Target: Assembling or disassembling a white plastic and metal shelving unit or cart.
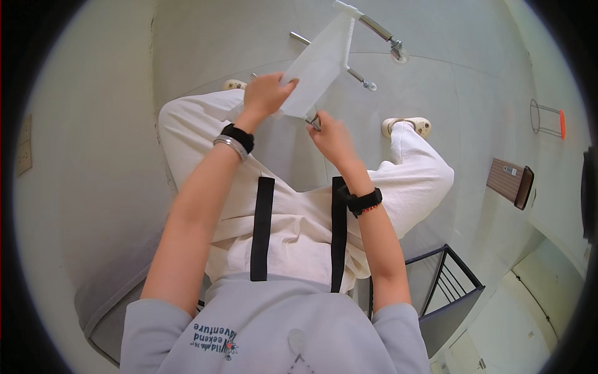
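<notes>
A white plastic shelf point(321, 65) with short metal legs is held tilted above the floor, in front of me. Caster wheels point(398, 53) sit at the ends of two of its legs on the right, and another metal tube point(299, 38) sticks out on its far left side. My left hand point(268, 95) is closed on the shelf's near left edge, thumb on top of the panel. At the near corner, the fingers of my right hand point(330, 137) are wrapped round a short metal tube point(314, 123); part of it is hidden by the fingers, and the hand is slightly blurred.
A black metal-framed rack point(445, 283) stands close by on my right. Farther right are a brown ribbed box point(509, 182) and a wire stand with an orange rim point(562, 124). A wall with a socket point(24, 149) runs along my left, near a grey padded seat point(115, 311).
</notes>
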`<state>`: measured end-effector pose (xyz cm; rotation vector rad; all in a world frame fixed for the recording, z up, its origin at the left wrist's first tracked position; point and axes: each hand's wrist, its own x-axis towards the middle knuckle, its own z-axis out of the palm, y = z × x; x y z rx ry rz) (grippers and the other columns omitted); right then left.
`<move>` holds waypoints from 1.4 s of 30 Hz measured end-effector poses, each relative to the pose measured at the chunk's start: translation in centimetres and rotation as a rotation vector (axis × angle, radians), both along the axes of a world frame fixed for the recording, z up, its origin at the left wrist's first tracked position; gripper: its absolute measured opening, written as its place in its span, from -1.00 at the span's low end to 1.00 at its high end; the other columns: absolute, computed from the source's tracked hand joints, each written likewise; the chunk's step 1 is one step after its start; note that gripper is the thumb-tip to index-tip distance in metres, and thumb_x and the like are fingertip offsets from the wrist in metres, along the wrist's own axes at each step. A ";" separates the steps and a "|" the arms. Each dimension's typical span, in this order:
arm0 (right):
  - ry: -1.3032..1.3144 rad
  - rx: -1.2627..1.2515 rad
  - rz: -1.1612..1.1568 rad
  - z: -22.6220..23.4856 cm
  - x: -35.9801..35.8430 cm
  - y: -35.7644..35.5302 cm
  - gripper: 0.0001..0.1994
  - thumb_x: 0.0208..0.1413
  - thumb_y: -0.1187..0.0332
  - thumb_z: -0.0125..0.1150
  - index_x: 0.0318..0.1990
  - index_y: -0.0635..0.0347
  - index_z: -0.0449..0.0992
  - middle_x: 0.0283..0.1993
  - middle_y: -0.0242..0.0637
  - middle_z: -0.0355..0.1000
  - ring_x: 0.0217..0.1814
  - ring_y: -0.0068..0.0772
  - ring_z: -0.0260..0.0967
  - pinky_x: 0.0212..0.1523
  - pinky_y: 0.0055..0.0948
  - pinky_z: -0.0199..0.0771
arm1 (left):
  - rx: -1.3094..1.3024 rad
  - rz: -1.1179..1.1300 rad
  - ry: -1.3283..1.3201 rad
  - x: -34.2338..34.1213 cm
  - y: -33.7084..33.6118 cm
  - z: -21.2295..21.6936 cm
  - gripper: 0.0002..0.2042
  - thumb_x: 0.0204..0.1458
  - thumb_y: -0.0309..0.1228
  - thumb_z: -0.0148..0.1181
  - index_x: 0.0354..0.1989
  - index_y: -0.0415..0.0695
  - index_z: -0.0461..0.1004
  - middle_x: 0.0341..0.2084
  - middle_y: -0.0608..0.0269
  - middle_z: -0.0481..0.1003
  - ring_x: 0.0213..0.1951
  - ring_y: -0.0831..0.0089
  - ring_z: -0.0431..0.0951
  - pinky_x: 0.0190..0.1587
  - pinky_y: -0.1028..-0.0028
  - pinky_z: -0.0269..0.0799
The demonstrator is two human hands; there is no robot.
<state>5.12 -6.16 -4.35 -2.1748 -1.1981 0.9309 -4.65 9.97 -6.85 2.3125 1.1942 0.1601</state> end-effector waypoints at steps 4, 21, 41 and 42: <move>0.080 0.015 -0.096 5.6 0.9 0.6 -0.79 -0.05 0.41 0.09 -0.26 0.28 0.30 -0.47 0.06 0.40 -0.32 0.08 0.39 -0.33 -0.13 0.36 | 0.034 0.024 0.037 3.6 -1.7 1.4 -0.61 -0.07 0.00 0.04 -0.54 -0.13 0.49 -0.60 0.06 0.49 -0.46 0.06 0.50 -0.44 0.21 0.37; 0.103 0.240 -0.130 9.0 0.2 -5.0 -0.54 -0.07 0.46 0.22 0.00 0.29 0.20 -0.36 -0.09 0.47 -0.29 0.02 0.42 -0.28 -0.27 0.41 | -0.548 -0.479 -0.397 -0.5 -7.7 12.5 -0.71 0.00 -0.35 0.14 -0.11 -0.18 0.37 -0.26 0.14 0.41 -0.20 0.32 0.45 -0.13 0.38 0.37; 0.243 0.497 -0.415 9.5 0.6 -8.4 -0.72 -0.08 0.75 0.02 -0.16 0.35 0.37 0.04 -0.13 0.33 -0.11 -0.39 0.42 -0.12 -0.56 0.51 | -0.452 -0.221 -0.609 -7.5 -8.0 14.1 -0.74 -0.15 -0.72 0.19 -0.23 -0.23 0.46 -0.24 0.25 0.43 -0.20 0.51 0.47 -0.17 0.61 0.46; 0.243 0.497 -0.415 9.5 0.7 -8.5 -0.72 -0.08 0.75 0.02 -0.16 0.35 0.37 0.04 -0.13 0.33 -0.11 -0.39 0.42 -0.12 -0.56 0.51 | -0.454 -0.225 -0.616 -7.5 -8.0 14.2 -0.73 -0.15 -0.72 0.18 -0.23 -0.22 0.46 -0.23 0.25 0.42 -0.19 0.51 0.47 -0.18 0.62 0.46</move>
